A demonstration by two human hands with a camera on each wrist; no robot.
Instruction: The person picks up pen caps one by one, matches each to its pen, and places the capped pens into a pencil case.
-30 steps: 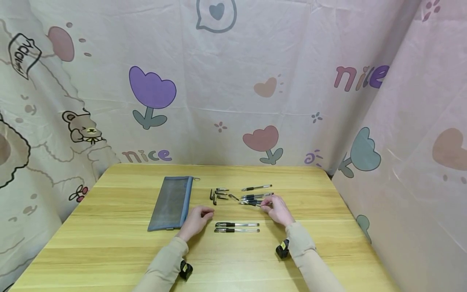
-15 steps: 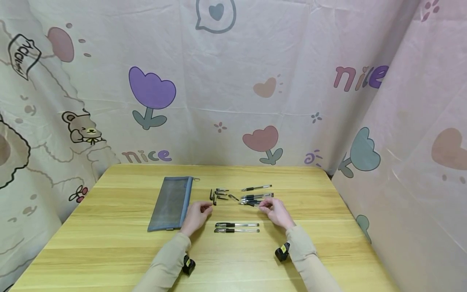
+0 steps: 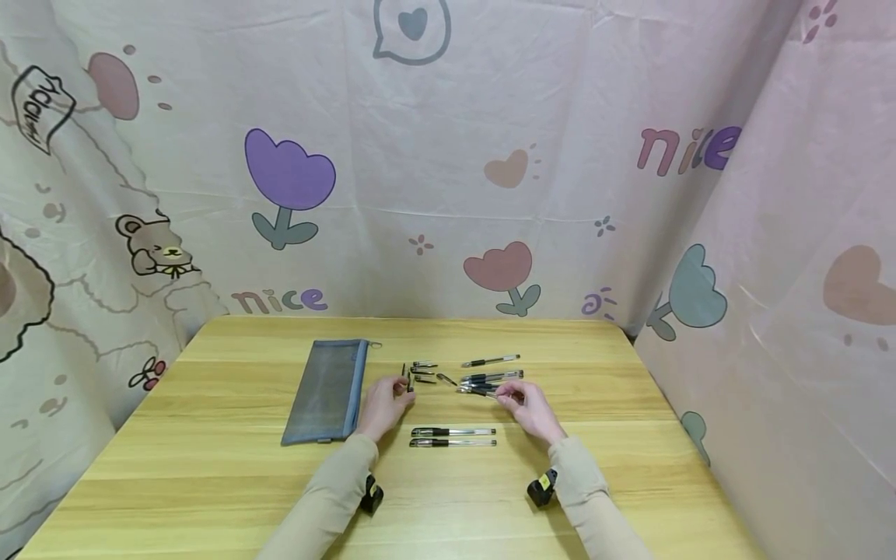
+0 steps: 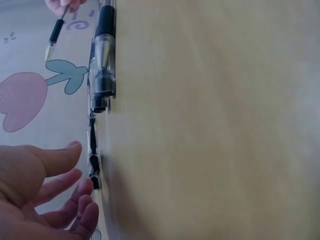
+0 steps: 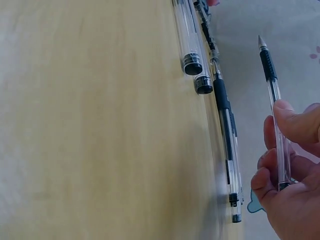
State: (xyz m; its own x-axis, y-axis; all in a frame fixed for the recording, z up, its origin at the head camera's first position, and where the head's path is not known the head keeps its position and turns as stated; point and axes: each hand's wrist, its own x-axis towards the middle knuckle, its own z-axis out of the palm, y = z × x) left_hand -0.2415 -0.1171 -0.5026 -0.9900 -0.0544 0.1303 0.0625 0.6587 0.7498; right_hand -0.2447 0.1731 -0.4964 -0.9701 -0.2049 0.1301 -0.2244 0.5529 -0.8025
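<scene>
My right hand (image 3: pixel 530 408) pinches an uncapped gel pen (image 5: pixel 268 65) by its clear barrel, between thumb and fingers. The pen's black rubber grip and metal tip point away from the hand, toward the left side in the head view. My left hand (image 3: pixel 381 408) reaches in at several loose black pen caps (image 3: pixel 424 371); its fingertips overlap the nearest caps in the head view. In the left wrist view the left hand's thumb (image 4: pixel 70 155) stands apart from the bent fingers, with nothing between them. Several uncapped pens (image 3: pixel 493 376) lie just beyond the right hand.
Two capped pens (image 3: pixel 455 432) lie parallel on the wooden table (image 3: pixel 448 498), nearer me. A grey mesh zip pouch (image 3: pixel 323 389) with a blue edge lies left of my left hand. One pen (image 3: pixel 491 361) lies apart at the back. A patterned curtain (image 3: pixel 420 194) surrounds the table.
My left hand has moved forward and slightly right, from beside the pouch to the caps. My right hand has drawn slightly left and toward me with the gel pen.
</scene>
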